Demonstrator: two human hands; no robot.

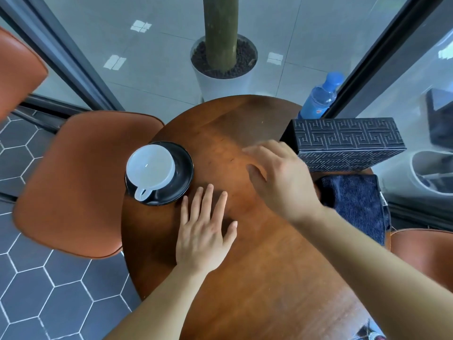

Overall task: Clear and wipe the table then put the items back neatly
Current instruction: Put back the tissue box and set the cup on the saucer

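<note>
Head-worn view, steeply down onto table [257, 278]

The lower part of the water bottle [320, 98] is hidden behind the patterned box [348, 141], and its label is too small to be read. The fingers [259, 151] of the right hand [284, 182] are blurred, so contact with the table [257, 278] cannot be judged. A corner of the dark cloth [355, 202] is covered by that hand. The table's near side is cut off by the lower edge, the plant trunk [220, 33] by the upper.
</note>
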